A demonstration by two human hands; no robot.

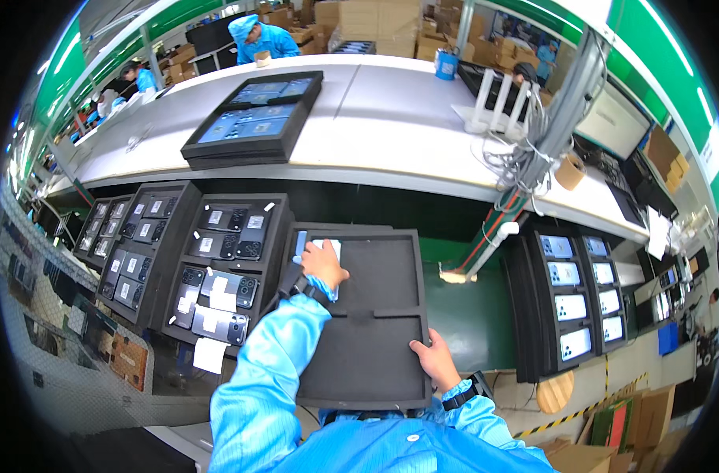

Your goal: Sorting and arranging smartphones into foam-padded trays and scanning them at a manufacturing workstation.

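Note:
A black foam tray (367, 355) with recessed compartments lies in front of my body. My left hand (324, 264) is over its far left compartment, fingers curled about a pale phone (336, 248) that is mostly hidden under the palm. Just left of these fingers stands a narrow light-blue piece (300, 244) whose kind I cannot make out. My right hand (438, 359) grips the tray's right side, thumb on the rim and the other fingers out of sight below.
Trays of dark phones (217, 244) stand at left, some with white slips (209, 355). Stacked trays of pale phones (564, 273) stand at right. A foam tray (253, 154) with blue-screened devices lies on the white bench (375, 118), near a metal post (545, 142) with cables. A co-worker (263, 43) is beyond.

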